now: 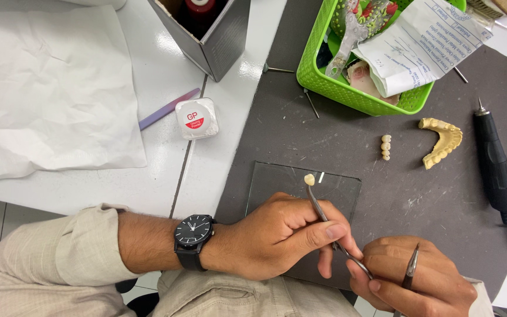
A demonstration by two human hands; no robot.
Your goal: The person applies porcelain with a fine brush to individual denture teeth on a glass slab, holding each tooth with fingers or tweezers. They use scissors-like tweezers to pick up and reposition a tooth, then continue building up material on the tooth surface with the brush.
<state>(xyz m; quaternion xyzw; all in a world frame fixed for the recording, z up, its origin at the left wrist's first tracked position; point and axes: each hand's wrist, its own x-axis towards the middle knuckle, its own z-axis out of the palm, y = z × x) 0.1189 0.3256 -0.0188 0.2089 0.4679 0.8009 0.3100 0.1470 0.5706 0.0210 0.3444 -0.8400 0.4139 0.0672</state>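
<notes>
Both hands' fingers pinch closed: left hand (283,235) on tweezers (330,226) gripping a tooth crown (309,179), right hand (409,285) on a thin tool (411,269).

Tooth row (386,147) lies left of jaw cast (441,141).

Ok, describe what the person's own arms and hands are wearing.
The left hand is bare, with a black wristwatch on its wrist: round dark dial, black strap. A beige, finely striped sleeve is pushed up the left forearm, its cuff folded back. The right hand is bare too, no rings or gloves showing; only a sliver of the same pale cuff shows at its wrist.
</notes>
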